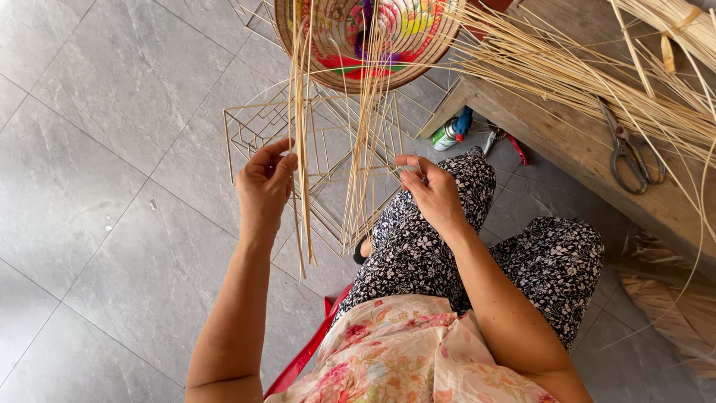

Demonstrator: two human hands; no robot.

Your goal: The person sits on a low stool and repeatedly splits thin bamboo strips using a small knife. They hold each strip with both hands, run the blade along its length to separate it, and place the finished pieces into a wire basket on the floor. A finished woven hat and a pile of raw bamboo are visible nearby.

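My left hand (pixel 265 185) is closed around a thin bundle of pale bamboo strips (pixel 302 134) that hang upright from above. My right hand (pixel 431 188) pinches another bundle of strips (pixel 367 149) near its lower part, over my knee in black floral trousers (pixel 440 246). Both bundles rise to a round woven piece with bright painted colours (pixel 369 37) at the top. Behind the strips, square bamboo frames (pixel 257 130) lie on the grey tiled floor.
A low wooden bench (pixel 574 142) at the right carries loose strips (pixel 597 89) and a pair of scissors (pixel 630 157). Beneath its edge lie a small spray can (pixel 450 131) and red-handled pliers (pixel 506 140). A red strip (pixel 306 351) lies by my lap.
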